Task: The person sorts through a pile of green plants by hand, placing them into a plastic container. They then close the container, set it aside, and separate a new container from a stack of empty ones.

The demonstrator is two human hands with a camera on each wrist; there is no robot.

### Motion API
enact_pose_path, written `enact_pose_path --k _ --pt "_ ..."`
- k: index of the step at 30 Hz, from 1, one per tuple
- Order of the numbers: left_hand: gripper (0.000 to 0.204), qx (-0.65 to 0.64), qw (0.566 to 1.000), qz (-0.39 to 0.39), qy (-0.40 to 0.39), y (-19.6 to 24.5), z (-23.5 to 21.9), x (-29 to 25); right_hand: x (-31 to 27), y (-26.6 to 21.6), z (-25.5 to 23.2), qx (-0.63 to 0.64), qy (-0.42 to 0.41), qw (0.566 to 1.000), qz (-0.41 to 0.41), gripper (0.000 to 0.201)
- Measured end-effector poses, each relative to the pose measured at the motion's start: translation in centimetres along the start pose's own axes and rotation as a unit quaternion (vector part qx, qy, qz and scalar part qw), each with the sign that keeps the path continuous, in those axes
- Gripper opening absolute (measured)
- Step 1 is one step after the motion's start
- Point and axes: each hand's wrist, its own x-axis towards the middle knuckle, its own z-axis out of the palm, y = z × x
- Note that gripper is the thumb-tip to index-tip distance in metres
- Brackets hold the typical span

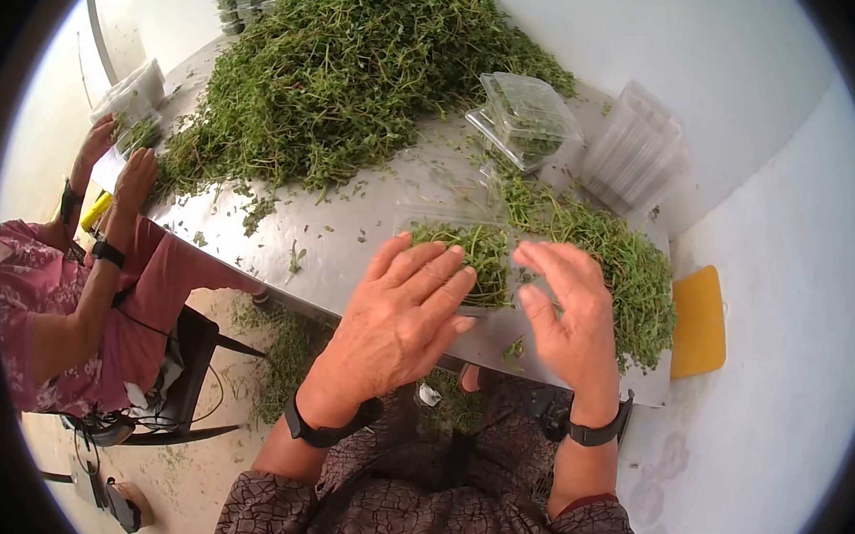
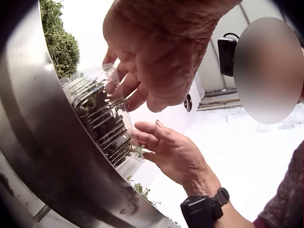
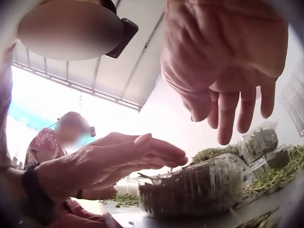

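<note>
A clear plastic clamshell box point(image 3: 209, 187) packed with green leafy sprigs point(image 1: 482, 260) stands on the metal table in front of me. Its transparent lid point(image 1: 435, 208) is folded back toward the far side. My left hand point(image 1: 397, 313) lies over the left part of the box, its fingers extended at the sprigs. On the other side, my right hand point(image 1: 575, 316) hovers at the box's right edge with fingers and thumb apart and loosely bent. In the left wrist view, sprigs poke over the rim near the right hand's fingertips point(image 2: 151, 135).
A big heap of greens point(image 1: 359, 83) covers the table's far part; a smaller pile point(image 1: 618, 266) lies at right. Filled boxes point(image 1: 529, 123) and stacked empty boxes point(image 1: 638, 152) stand behind it. Another person point(image 1: 92, 300) sits at left. A yellow board point(image 1: 700, 322) leans at the wall.
</note>
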Motion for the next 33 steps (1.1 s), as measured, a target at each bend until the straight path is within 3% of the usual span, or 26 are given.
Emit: enact_pose_path --k 2,13,17,20,23,33 --pt "0.04 -0.007 0.999 0.019 -0.036 0.3 0.1 0.2 -0.8 -0.2 0.2 -0.011 -0.015 1.0 -0.003 0.038" --pt "0.033 0.021 0.997 -0.02 -0.075 0.0 0.3 0.4 -1.4 -0.4 1.3 -0.076 -0.061 0.995 -0.038 0.029" --pt "0.034 -0.013 0.998 -0.024 -0.065 -0.1 0.1 0.3 -0.9 -0.1 0.9 -0.053 -0.062 0.996 -0.044 0.031" --pt "0.038 0.0 0.999 -0.014 -0.036 -0.2 -0.3 0.8 0.1 -0.9 0.0 -0.044 -0.014 0.998 -0.036 0.035" --pt "0.042 0.012 0.998 0.0 -0.065 -0.5 0.0 1.5 1.7 -1.1 0.3 -0.072 -0.022 0.996 -0.055 0.038" --pt "0.044 0.016 0.996 -0.033 -0.087 -0.9 1.1 1.1 1.8 1.1 2.9 -0.103 -0.104 0.989 -0.027 0.027"
